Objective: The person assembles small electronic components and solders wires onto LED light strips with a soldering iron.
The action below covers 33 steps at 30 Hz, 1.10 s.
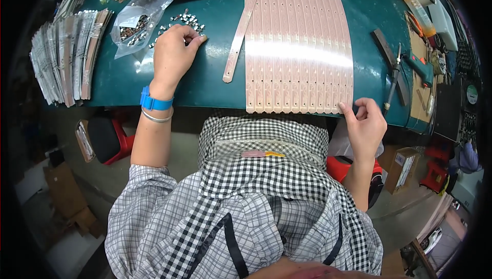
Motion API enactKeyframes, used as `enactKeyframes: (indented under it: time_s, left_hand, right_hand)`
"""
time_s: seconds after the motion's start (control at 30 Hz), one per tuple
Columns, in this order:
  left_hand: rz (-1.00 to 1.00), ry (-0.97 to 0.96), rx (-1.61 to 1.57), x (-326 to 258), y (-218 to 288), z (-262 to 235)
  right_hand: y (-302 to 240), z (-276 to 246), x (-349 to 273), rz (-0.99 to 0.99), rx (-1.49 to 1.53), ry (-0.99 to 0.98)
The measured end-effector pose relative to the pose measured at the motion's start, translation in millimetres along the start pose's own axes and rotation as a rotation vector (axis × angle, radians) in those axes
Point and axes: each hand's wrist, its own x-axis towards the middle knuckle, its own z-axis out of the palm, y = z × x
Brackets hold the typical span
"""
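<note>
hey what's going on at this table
A person is working at a green table with bare hands. The left hand has its fingertips at a scattered pile of small metal parts; whether it holds one is too small to tell. The right hand is at the near right corner of a pale pink panel of side-by-side strips. One loose strip lies slanted across the panel's far left corner, untouched by either hand.
</note>
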Motion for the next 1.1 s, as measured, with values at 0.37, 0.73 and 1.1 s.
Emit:
enactKeyframes:
  time_s: [0.37,0.73,1.1]
  left_hand:
    - [0.097,0.073,-0.005,-7.9,10.8,-1.8]
    - [-0.163,-0.330,-0.978,-59.1,90.3,1.8]
    - [-0.232,-0.722,-1.397,-67.8,119.6,2.5]
  right_hand:
    - [-17.2,29.4,-1.3,-0.696,-0.067,-0.072]
    - [-25.3,14.9,-18.8,-0.605,0.088,0.139]
    - [-78.5,22.4,-6.4,-0.562,1.009,-0.274]
